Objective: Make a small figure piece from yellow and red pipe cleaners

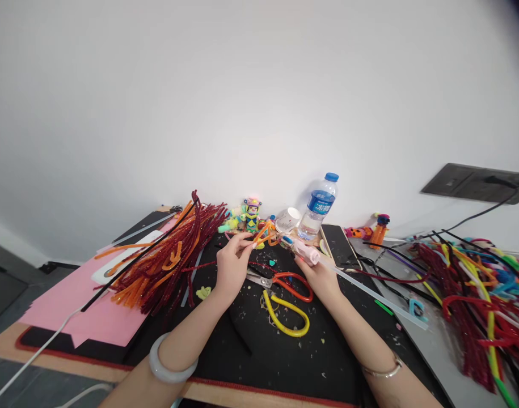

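My left hand point(232, 267) pinches a bent orange pipe cleaner point(264, 233) between thumb and fingertips, above the middle of the black mat point(327, 351). Close to its right, my right hand point(322, 281) is closed around a pale pink hot glue gun point(305, 251). The gun's nozzle points left toward the orange piece; whether they touch I cannot tell. A long translucent glue stick point(378, 296) runs out of its rear to the right. Scissors point(265, 282) with one red and one yellow handle lie partly open on the mat between my forearms.
On the left, a bundle of dark red and orange pipe cleaners point(169, 266) lies over pink sheets point(93, 317). Behind my hands stand a small colourful figure point(252, 215), a tipped paper cup point(288, 219) and a water bottle point(319, 207). A phone point(340, 246) and more pipe cleaners point(467, 306) are at right.
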A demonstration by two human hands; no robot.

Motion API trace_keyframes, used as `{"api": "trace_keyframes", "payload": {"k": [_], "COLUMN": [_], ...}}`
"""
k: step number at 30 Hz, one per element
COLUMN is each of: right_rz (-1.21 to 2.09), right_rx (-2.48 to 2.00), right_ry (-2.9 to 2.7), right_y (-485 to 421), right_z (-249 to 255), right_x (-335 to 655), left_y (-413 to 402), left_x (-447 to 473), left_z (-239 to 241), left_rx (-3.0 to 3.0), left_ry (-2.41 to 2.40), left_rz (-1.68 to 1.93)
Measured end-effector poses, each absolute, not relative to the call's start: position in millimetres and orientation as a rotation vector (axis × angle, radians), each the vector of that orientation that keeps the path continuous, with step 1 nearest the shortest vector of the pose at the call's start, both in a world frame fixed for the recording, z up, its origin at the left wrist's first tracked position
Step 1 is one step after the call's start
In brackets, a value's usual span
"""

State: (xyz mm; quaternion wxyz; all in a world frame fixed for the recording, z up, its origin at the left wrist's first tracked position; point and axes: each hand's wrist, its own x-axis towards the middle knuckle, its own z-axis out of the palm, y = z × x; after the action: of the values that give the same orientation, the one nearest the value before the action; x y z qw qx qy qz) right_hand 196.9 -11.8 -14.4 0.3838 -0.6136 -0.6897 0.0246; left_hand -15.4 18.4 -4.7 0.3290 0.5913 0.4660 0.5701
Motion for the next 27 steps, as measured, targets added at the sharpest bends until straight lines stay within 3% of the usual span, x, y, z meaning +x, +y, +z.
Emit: {"api": "trace_keyframes", "payload": {"k": [27], "right_rz": [0.162], "right_rx": [-1.545], "right_ry": [-1.746], "right_y": [-19.0], "right_z": [-6.3], "right_x": [186.7], "left_y": [19.5], "left_x": [-14.7], "left_z": [-9.8], "left_rx": [1.552], "left_ry": [1.171], "left_rz": [1.493]}}
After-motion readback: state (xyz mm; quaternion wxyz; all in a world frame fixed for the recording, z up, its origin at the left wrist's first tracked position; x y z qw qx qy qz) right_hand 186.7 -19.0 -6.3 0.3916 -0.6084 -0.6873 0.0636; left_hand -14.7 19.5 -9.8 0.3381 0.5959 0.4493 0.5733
